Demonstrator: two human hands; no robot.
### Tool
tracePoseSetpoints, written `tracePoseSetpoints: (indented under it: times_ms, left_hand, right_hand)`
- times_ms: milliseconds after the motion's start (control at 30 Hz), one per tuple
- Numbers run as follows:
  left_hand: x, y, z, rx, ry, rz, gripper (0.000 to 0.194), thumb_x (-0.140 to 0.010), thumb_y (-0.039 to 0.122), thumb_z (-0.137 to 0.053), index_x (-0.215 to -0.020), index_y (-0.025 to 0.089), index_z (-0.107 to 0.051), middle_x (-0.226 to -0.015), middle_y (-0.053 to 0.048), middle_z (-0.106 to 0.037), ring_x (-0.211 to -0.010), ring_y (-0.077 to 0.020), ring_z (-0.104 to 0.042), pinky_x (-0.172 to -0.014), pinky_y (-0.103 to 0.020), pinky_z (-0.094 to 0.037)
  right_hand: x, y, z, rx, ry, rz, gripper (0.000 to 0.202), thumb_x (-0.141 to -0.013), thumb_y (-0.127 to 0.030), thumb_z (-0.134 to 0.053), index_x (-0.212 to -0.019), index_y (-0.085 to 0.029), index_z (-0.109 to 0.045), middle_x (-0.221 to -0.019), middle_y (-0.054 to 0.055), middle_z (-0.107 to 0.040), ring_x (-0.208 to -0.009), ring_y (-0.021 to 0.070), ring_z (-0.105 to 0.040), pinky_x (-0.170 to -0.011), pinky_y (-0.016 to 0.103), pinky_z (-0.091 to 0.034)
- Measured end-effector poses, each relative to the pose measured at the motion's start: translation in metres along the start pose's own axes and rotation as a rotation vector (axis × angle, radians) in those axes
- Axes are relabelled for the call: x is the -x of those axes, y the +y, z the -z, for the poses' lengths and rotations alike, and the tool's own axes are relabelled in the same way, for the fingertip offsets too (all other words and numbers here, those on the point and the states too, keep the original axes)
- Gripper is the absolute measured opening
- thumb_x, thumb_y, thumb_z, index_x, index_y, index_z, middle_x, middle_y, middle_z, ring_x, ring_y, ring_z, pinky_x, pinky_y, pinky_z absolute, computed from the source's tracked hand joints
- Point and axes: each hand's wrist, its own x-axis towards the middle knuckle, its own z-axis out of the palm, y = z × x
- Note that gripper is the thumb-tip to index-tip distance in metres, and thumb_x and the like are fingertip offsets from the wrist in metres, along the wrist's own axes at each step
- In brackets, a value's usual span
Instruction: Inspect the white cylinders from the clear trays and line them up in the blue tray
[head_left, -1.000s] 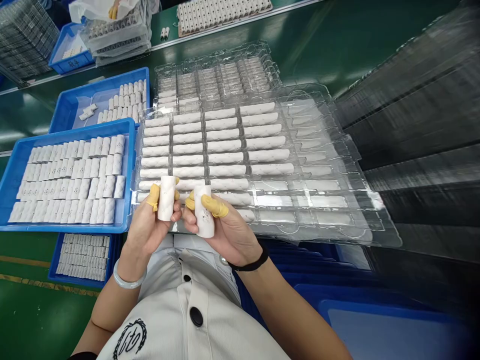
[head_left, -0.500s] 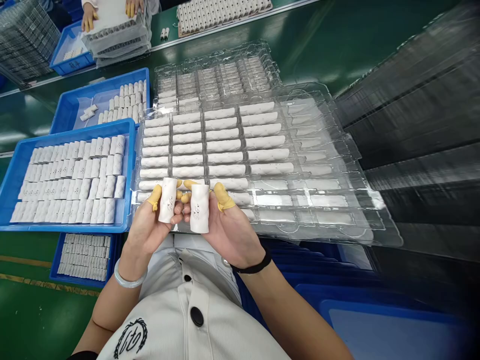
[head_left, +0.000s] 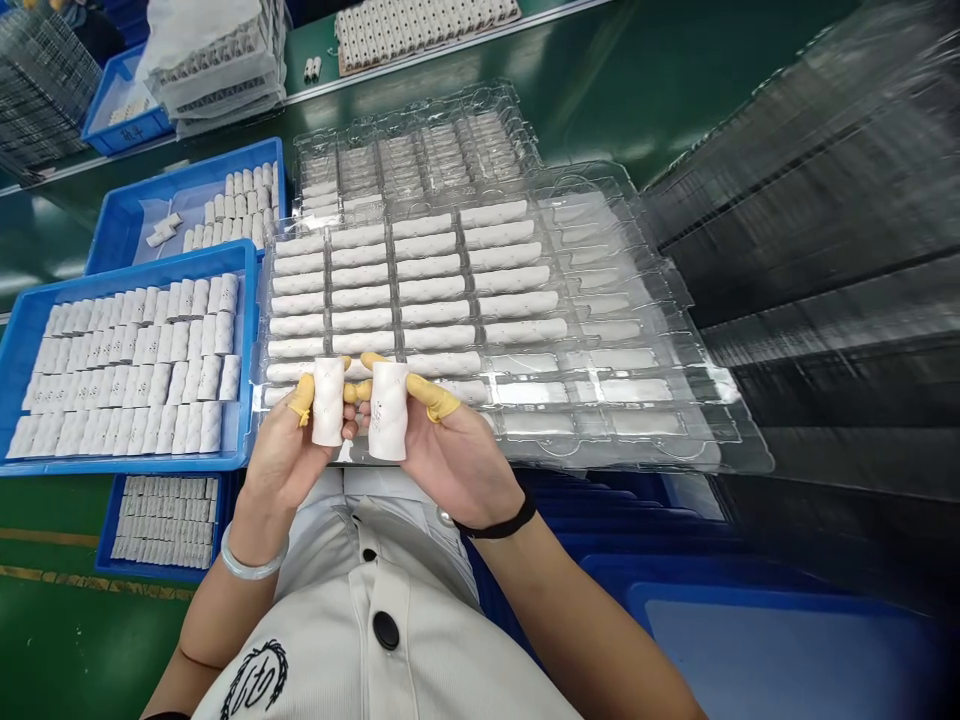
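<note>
My left hand point(head_left: 289, 435) is closed on a white cylindrical piece point(head_left: 328, 402), held upright between thumb and fingers. A second white cylindrical piece point(head_left: 388, 412), with small dark markings on its side, is gripped by my right hand point(head_left: 450, 445). Yellow finger cots cover the thumbs and some fingertips of both hands. The two pieces stand side by side, a small gap apart. Just beyond them lies a clear plastic tray point(head_left: 645, 450), its left columns filled with rows of white pieces lying flat. The pieces hide part of the tray's near rows.
On the left, a blue bin point(head_left: 251, 350) holds rows of upright white pieces; another blue bin point(head_left: 120, 205) sits behind it. A further clear tray point(head_left: 465, 130) lies at the back. Wrapped stacked layers point(head_left: 217, 70) stand on the far green bench. Dark sheeting point(head_left: 825, 250) rises at right.
Both pieces have turned slightly in my fingers; the left one's dark markings have mostly gone from sight. The whole view has shifted a little, and the co-worker's hands at the stack are out of view.
</note>
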Motion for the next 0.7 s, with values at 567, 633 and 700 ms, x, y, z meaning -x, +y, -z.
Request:
tracePoseSetpoints:
  times_ms: [567, 633, 700]
  left_hand:
    - [0.012, -0.01, 0.0, -0.348, -0.116, -0.175, 0.055, -0.067, 0.016, -0.085, -0.118, 0.021, -0.066, -0.097, -0.002, -0.071, -0.075, -0.0122, -0.065, -0.066, -0.02, -0.052]
    - [0.011, -0.008, 0.002, -0.278, -0.12, -0.147, 0.036, -0.079, 0.031, -0.078, -0.111, 0.017, -0.069, -0.074, -0.001, -0.066, -0.057, -0.01, -0.056, -0.055, -0.021, -0.047]
    - [0.008, -0.007, 0.003, -0.209, -0.127, -0.101, 0.031, -0.087, 0.041, -0.068, -0.101, 0.014, -0.07, -0.063, -0.001, -0.059, -0.05, -0.0104, -0.051, -0.052, -0.023, -0.046]
  right_hand:
    - [0.0, 0.006, -0.001, 0.084, -0.038, 0.076, 0.032, -0.074, -0.041, -0.079, -0.095, -0.019, -0.068, -0.083, 0.003, -0.07, -0.082, 0.0201, -0.066, -0.074, 0.036, -0.055]
    - [0.0, 0.006, 0.0, 0.086, -0.064, 0.06, 0.031, -0.074, -0.04, -0.081, -0.091, -0.019, -0.065, -0.075, 0.001, -0.069, -0.073, 0.0181, -0.064, -0.072, 0.036, -0.054]
    - [0.0, 0.005, 0.001, 0.11, -0.083, 0.052, 0.03, -0.076, -0.043, -0.079, -0.087, -0.02, -0.063, -0.066, 0.0, -0.066, -0.064, 0.016, -0.062, -0.07, 0.036, -0.054]
